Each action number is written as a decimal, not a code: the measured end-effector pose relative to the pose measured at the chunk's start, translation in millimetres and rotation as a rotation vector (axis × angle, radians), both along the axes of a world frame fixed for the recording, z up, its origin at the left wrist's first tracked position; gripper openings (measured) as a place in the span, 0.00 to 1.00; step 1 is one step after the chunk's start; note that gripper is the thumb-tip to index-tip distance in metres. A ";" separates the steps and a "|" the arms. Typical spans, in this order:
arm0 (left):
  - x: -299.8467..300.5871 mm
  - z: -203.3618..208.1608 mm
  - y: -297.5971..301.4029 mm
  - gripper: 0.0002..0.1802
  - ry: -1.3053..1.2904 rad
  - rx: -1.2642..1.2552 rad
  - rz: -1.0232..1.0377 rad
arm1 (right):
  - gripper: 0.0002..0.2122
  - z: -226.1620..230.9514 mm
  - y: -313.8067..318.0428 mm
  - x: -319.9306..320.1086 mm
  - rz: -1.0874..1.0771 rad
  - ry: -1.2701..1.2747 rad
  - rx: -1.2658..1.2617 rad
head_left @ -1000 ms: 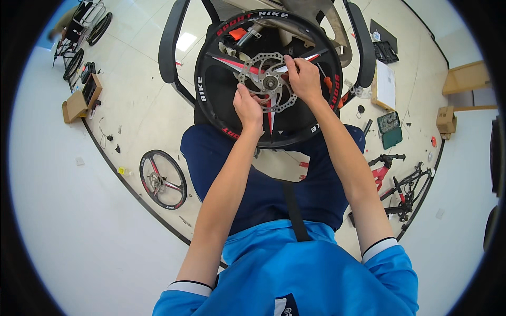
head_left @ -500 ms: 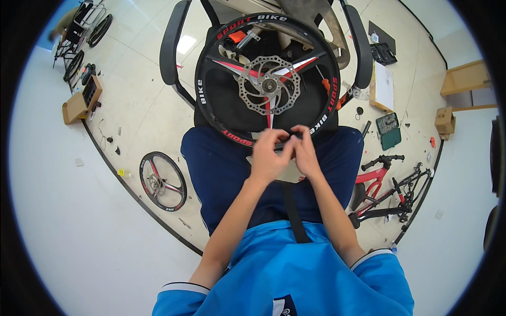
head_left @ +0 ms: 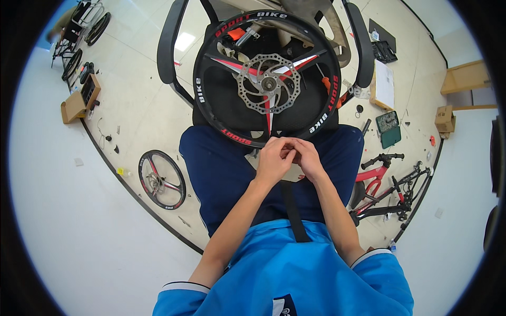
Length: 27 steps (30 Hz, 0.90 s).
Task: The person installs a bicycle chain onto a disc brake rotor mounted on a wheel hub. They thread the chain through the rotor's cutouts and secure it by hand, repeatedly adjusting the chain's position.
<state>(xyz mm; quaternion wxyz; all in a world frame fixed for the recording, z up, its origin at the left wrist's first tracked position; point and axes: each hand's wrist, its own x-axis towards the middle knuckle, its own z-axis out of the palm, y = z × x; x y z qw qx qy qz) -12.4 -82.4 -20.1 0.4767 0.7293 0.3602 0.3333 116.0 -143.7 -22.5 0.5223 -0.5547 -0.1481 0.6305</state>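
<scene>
A black three-spoke bicycle wheel (head_left: 304,62) with red and white markings lies across a black office chair (head_left: 358,47) in front of my knees. A silver brake disc (head_left: 245,95) with a wavy, pierced edge is fixed around its hub, facing up. At the wheel's near rim my left hand (head_left: 275,160) and my right hand (head_left: 308,159) meet, fingers curled and thumbs pressed inward. Their fingertips overlap, and whatever is between them is hidden. Under the wheel's far side, on the seat, are a silver metal part (head_left: 245,38) and an orange piece (head_left: 235,33).
On the floor at left lies another three-spoke wheel (head_left: 183,181). To the right rest a red and black bike frame (head_left: 375,174), a green case (head_left: 390,138) and a white board (head_left: 383,87). An orange-handled tool (head_left: 326,84) shows through the wheel. Farther left stands a wheelchair (head_left: 74,34).
Both hands have drawn slightly back toward me, and their fingers have closed together at the near rim. The wheel has barely moved.
</scene>
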 end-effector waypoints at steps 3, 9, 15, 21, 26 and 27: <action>1.3 -4.7 -3.8 0.13 0.036 -0.013 0.047 | 0.18 -1.7 -0.9 0.4 0.011 0.023 -0.022; -2.6 -3.4 2.2 0.14 0.024 -0.176 0.078 | 0.19 2.3 19.2 22.2 0.130 -0.081 -0.030; -17.3 -2.4 13.2 0.13 -0.365 -0.931 0.115 | 0.12 -10.7 105.7 79.7 0.020 -1.256 0.194; -35.3 -8.8 -3.1 0.14 -0.650 -1.405 0.075 | 0.12 -47.1 158.1 124.8 0.052 -1.608 0.001; -39.8 -15.5 -26.7 0.10 -0.744 -1.515 0.066 | 0.13 -25.4 166.5 121.2 0.150 -1.555 -0.171; -40.0 -17.8 -28.8 0.10 -0.759 -1.531 0.052 | 0.13 -26.2 164.7 123.6 0.158 -1.551 -0.150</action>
